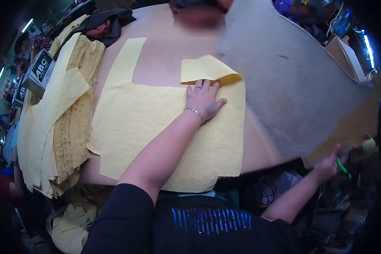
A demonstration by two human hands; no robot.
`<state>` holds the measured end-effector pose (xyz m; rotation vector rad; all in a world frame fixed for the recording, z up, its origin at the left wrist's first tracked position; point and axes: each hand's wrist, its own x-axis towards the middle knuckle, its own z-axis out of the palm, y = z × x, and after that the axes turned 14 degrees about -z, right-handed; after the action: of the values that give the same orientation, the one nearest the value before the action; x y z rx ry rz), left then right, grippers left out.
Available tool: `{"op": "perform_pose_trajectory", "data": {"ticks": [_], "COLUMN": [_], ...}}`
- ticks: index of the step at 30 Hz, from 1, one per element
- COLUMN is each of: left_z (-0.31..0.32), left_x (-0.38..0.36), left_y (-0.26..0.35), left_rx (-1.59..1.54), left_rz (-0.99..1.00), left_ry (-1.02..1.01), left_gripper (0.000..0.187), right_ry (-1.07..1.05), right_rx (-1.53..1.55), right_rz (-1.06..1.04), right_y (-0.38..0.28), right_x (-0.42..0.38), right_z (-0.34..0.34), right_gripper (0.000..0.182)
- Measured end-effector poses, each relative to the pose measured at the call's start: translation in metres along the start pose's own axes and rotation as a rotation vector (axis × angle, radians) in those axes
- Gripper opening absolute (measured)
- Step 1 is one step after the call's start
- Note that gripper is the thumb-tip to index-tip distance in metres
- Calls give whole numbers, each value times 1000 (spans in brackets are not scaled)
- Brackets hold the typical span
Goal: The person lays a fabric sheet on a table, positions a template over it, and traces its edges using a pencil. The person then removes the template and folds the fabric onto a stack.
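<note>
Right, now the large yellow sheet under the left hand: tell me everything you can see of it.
The large yellow sheet is pale, thin and fabric-like, faintly creased. Its broad body carries a long strip at left, reaching toward the top of the view; at far right, a part is bent over into a curling flap. It lies mostly flat on the table, its near edge reaching past the table's edge. The left hand rests on it, palm down, fingers at the flap.
</note>
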<state>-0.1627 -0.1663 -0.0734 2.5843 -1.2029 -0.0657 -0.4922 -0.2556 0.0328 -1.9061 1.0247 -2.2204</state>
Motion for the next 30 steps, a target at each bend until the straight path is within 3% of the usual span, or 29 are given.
{"op": "perform_pose_trajectory", "data": {"ticks": [2,6,9,11,12,14,16,17,19,22,24,27,30], "left_z": [-2,-12,-13,-14,-14,-17,-24,-35,-59,-58,-58,-55,-66], "left_x": [14,55,84,89,91,60,3,-32,-89,-135,-148,-158,-166], "left_y": [4,20,35,38,39,38,30,20,3,-29,-44,-57,-74], "left_rx": [3,-29,-194,-129,-96,67,132,75,56,17,52,140,138], "left_rz": [-37,-126,-270,-221,-194,-15,318,491,637,694,669,743,765], "left_ry": [-69,-165,4,-81,-123,-205,-243,-298,-450,-584,-580,-455,-461], "left_gripper": [64,73,72,71,70,67,68,70,73,74,70,60,54], "right_ry": [-57,44,41,75,118,182,269,328,376,341,346,374,315], "right_rx": [-235,-51,-14,-4,12,-295,-369,-290,-209,-242,-331,-233,-130], "right_rz": [-184,-104,-135,-138,-126,-126,-119,-113,-122,-129,-90,-14,-29], "right_y": [-3,5,8,-3,7,-4,-20,-31,-34,-28,-30,-40,-44], "right_x": [12,13,11,10,13,16,26,31,35,41,40,34,35], "right_z": [-19,-47,-51,-48,-59,-74,-77,-74,-83,-109,-108,-95,-99], "right_gripper": [33,30,34,41,41,41,39,38,37,39,44,43,42]}}
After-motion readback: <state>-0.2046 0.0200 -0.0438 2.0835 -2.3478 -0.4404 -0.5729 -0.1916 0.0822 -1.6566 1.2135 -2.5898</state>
